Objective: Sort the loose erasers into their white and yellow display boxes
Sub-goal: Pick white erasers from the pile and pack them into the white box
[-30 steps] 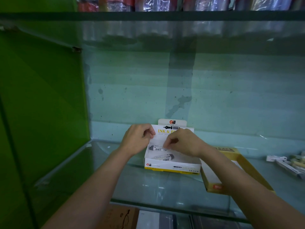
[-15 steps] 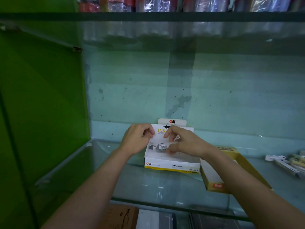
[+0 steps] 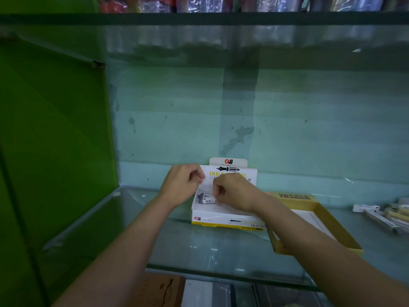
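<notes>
A white display box [image 3: 228, 220] printed "ERASER" stands on the glass shelf with its lid upright against the back wall. My left hand [image 3: 182, 185] pinches the lid's left edge. My right hand [image 3: 238, 192] hovers over the box with its fingers curled, pinching the right end of a grey and white eraser [image 3: 204, 198] that lies in the box's back left corner. To the right of the white box lies an open yellow display box [image 3: 333, 223]; my right forearm crosses its near left corner.
Several loose erasers and packets [image 3: 386, 214] lie on the shelf at far right. A green panel [image 3: 55, 140] closes the left side. Another glass shelf [image 3: 199, 18] with wrapped goods runs overhead. More goods show below the shelf's front edge [image 3: 221, 270].
My right hand held the eraser raised above the box half a second ago; it has lowered it into the box's back left corner. My left hand stayed on the lid.
</notes>
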`<state>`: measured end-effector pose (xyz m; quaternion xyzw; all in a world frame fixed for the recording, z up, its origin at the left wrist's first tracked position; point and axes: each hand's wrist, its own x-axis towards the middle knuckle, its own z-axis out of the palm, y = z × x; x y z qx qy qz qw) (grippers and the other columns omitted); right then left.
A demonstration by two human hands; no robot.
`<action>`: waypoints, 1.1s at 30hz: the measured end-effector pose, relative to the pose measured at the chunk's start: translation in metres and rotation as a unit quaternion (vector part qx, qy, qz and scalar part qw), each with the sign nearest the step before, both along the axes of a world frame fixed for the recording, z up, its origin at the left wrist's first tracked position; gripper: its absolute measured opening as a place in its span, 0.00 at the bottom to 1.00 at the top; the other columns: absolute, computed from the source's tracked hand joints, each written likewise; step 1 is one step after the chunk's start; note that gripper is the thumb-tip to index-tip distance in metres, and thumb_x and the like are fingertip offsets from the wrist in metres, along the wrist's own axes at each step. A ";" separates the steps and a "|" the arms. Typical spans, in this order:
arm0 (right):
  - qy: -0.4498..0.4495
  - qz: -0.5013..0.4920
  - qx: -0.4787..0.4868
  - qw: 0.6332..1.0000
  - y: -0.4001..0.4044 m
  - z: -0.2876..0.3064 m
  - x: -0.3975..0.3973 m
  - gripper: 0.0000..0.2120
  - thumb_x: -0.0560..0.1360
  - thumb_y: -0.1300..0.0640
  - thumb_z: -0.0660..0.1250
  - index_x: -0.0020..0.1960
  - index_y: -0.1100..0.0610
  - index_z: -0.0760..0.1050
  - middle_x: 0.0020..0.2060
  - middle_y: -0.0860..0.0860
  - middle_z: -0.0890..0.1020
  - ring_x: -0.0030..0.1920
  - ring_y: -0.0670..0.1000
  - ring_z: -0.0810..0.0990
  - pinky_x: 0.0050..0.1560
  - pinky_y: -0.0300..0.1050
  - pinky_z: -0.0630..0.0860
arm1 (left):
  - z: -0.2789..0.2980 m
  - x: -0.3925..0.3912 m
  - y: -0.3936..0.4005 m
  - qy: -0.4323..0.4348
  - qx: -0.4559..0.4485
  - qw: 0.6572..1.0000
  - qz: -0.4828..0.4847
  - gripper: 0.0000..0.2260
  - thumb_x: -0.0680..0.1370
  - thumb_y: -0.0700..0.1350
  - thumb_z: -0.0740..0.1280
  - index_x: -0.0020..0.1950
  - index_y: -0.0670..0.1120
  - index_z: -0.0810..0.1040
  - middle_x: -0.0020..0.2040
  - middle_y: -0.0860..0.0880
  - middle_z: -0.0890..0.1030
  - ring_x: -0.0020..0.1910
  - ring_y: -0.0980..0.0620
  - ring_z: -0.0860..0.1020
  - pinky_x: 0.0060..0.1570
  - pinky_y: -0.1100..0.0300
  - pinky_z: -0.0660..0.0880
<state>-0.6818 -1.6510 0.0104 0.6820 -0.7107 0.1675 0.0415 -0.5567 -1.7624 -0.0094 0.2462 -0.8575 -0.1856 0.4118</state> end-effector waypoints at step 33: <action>-0.304 -0.071 0.024 0.950 0.011 0.002 -0.017 0.15 0.72 0.75 0.56 0.37 0.61 0.76 0.35 0.59 0.80 0.32 0.52 0.80 0.39 0.41 0.80 | 0.002 -0.002 0.006 -0.002 0.009 1.000 -0.002 0.11 0.71 0.30 0.61 0.39 0.42 0.81 0.34 0.50 0.80 0.34 0.52 0.77 0.37 0.72 0.69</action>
